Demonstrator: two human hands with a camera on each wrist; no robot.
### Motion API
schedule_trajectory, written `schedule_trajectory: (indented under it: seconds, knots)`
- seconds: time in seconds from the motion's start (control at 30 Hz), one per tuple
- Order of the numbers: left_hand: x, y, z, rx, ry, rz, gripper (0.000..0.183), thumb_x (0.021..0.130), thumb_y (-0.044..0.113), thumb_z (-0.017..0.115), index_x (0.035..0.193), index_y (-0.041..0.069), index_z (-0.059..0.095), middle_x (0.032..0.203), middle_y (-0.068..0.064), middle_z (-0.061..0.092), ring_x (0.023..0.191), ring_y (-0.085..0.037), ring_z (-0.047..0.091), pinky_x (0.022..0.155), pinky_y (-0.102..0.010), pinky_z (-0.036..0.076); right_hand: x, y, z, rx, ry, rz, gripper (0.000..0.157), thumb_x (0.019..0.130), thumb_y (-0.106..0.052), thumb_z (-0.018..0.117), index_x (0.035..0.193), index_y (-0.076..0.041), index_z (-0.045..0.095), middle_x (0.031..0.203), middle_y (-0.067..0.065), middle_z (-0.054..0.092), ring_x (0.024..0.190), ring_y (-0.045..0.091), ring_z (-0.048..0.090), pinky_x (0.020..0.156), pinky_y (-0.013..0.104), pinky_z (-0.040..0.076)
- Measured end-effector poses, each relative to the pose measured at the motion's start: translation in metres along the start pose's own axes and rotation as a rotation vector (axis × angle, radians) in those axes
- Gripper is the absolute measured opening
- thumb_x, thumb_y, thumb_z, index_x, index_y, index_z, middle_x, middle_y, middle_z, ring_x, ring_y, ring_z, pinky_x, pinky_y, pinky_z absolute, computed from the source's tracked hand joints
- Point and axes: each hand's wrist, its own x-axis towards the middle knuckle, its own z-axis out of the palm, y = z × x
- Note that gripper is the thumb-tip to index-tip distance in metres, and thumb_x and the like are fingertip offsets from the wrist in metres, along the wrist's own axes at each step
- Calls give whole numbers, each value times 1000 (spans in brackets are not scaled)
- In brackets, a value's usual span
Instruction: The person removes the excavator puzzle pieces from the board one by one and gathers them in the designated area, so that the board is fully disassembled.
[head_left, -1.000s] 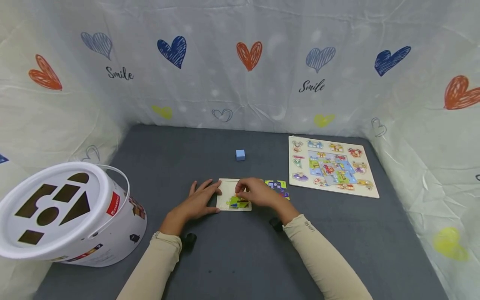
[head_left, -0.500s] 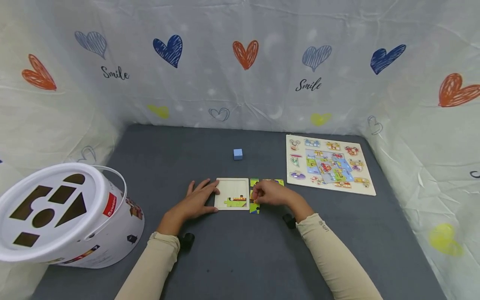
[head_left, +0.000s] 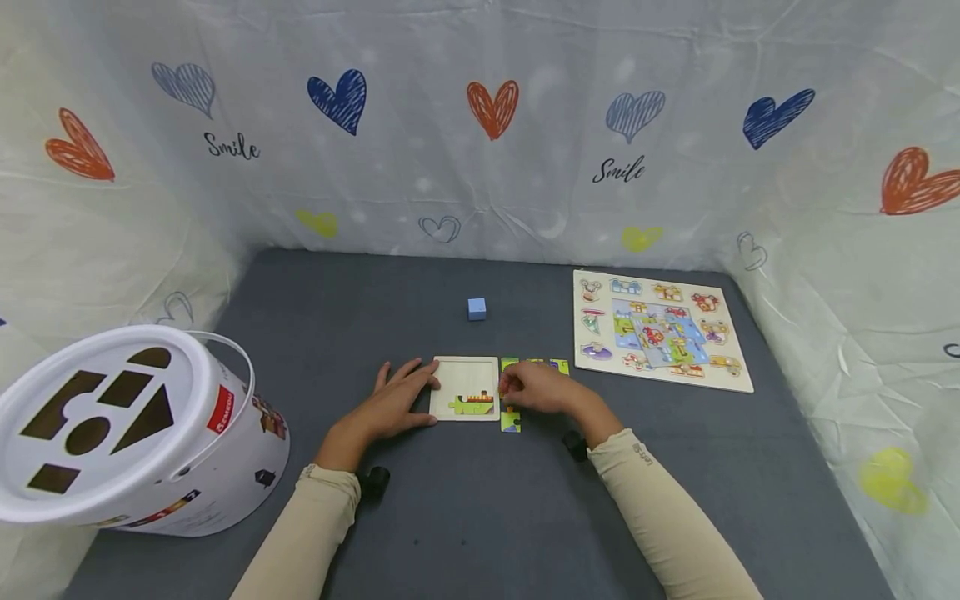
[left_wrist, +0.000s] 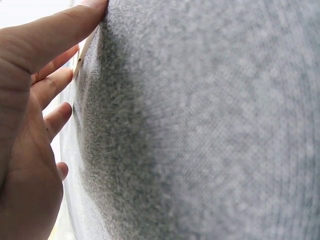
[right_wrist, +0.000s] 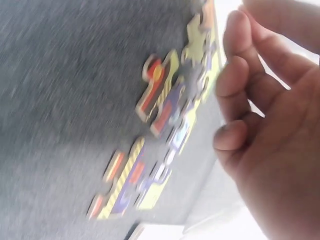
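A square wooden puzzle tray [head_left: 465, 375] lies on the table, with joined green pieces and a red-and-yellow striped part [head_left: 474, 403] at its lower right. My left hand [head_left: 393, 406] rests at the tray's left edge, fingers spread, thumb at the lower corner. In the left wrist view its fingertips [left_wrist: 62, 75] meet the tray's thin edge. Beside the tray's right edge, my right hand [head_left: 542, 387] pinches a small puzzle piece [head_left: 502, 395], mostly hidden by the fingers. Loose puzzle pieces lie around that hand: a green one [head_left: 510, 362] behind, a green-and-blue one [head_left: 511, 421] in front.
More loose pieces [head_left: 558, 365] lie behind the right hand; several show in the right wrist view [right_wrist: 120, 185]. A blue cube [head_left: 477, 309] stands farther back. A large picture board [head_left: 592, 358] lies back right. A white shape-sorter bucket [head_left: 225, 475] stands at left.
My right hand has moved from over the tray to the loose pieces on its right, then slightly left toward the tray's edge. The front loose piece has shifted slightly forward. My left hand stays at the tray.
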Motion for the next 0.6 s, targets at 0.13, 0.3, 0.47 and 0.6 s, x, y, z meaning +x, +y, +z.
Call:
schedule_trajectory:
  seconds: [0.13, 0.3, 0.47, 0.6]
  knots:
    - [0, 1, -1, -9, -4, 2, 47, 84, 31, 77, 123, 16, 57, 159, -7, 29, 148, -33, 16, 113, -65, -4, 9, -9, 7, -81, 64, -65, 11, 93, -10, 62, 101, -9, 70, 87, -2, 67, 71, 8, 55, 70, 29, 47]
    - [1, 1, -2, -14, -14, -3, 47, 85, 32, 76, 124, 16, 56, 159, -7, 28, 149, -33, 15, 113, -64, -4, 21, -18, 18, -196, 76, -130, 21, 90, -8, 66, 111, -9, 72, 103, 4, 69, 90, 18, 61, 88, 40, 45]
    - [1, -2, 0, -15, -9, -3, 47, 84, 33, 76, 123, 17, 56, 159, -7, 29, 149, -32, 16, 113, -64, -3, 25, -21, 24, -272, 81, -133, 27, 86, -7, 68, 112, -12, 73, 104, 5, 69, 98, 21, 60, 91, 42, 43]
    - [1, -4, 2, -12, 2, 1, 47, 84, 33, 77, 123, 17, 56, 159, -6, 29, 148, -32, 16, 113, -64, -3, 27, -20, 26, -290, 84, -158, 26, 84, -6, 69, 109, -14, 74, 101, 3, 68, 94, 18, 59, 88, 39, 44]
